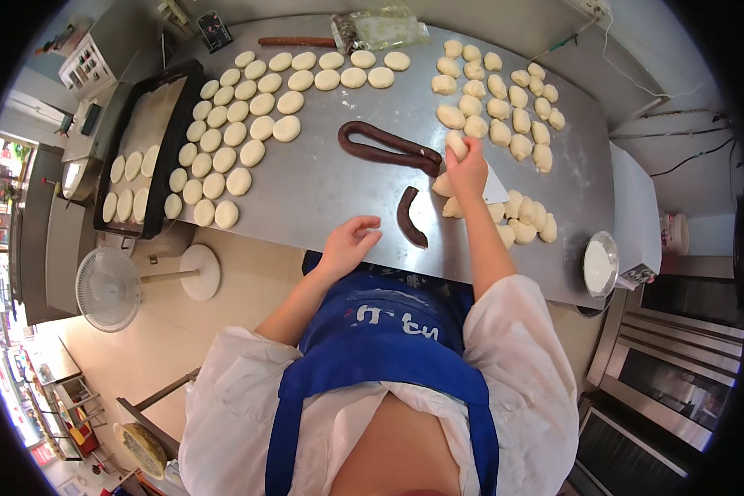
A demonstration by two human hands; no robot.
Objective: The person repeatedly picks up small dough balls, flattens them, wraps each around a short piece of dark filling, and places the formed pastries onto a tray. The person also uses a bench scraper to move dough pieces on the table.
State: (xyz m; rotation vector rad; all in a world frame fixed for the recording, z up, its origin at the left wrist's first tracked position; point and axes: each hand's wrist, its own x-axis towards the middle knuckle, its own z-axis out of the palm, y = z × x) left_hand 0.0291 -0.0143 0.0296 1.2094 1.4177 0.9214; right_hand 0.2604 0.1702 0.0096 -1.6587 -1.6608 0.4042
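My right hand (pixel 469 172) is closed on a small dough ball (pixel 457 144) over the metal table (pixel 306 194). Under its wrist lies a flat white scraper (pixel 495 188), partly hidden by my arm. My left hand (pixel 350 248) hovers at the table's near edge, fingers apart, holding nothing. Between the hands are a short curved piece of dark brown filling (pixel 407 217) and, farther off, a long dark filling rope (pixel 382 149) folded into a loop. Several dough balls (pixel 521 231) sit right of my right forearm, and rows of more dough balls (pixel 498 108) stand at the far right.
Flattened round dough pieces (pixel 235 134) cover the table's left side. A black baking tray (pixel 182 107) holding several rounds stands at the left end. A brown rolling pin (pixel 296 41) and a plastic bag (pixel 380 30) lie at the back. A bowl of white powder (pixel 600 264) is at right.
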